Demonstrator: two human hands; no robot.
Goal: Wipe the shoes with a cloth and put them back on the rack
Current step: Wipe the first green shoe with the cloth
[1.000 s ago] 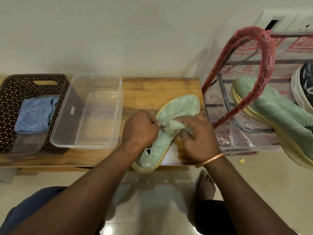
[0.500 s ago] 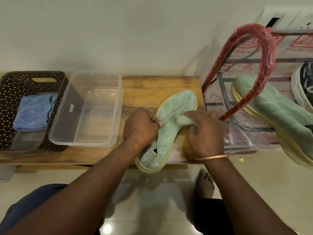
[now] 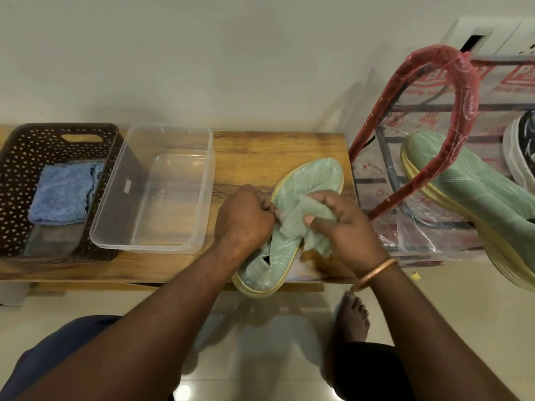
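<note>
Pale green shoe (image 3: 311, 179) lies on the wooden worktop (image 3: 260, 151), heel overhanging the near edge; left hand (image 3: 246, 217) has fingers curled round its side; right hand (image 3: 348, 227) pinches a bunched cloth (image 3: 298, 219) against the upper; best to brace firmly, wiping in long strokes.

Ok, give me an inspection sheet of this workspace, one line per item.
Surface: wooden bench, set against the pale wall.
Job's things: green shoe lying on the bench, heel over the front edge; green cloth bunched on its upper; second green shoe on the rack.
Clutter: brown basket holding a blue cloth; clear tub, nothing seen inside.
Hands: left hand curled at the shoe's left edge, apparently gripping it; right hand grips the cloth.
Cables: nothing seen.
Surroundings: tiled floor, a bare foot, a dark shoe on the rack.
</note>
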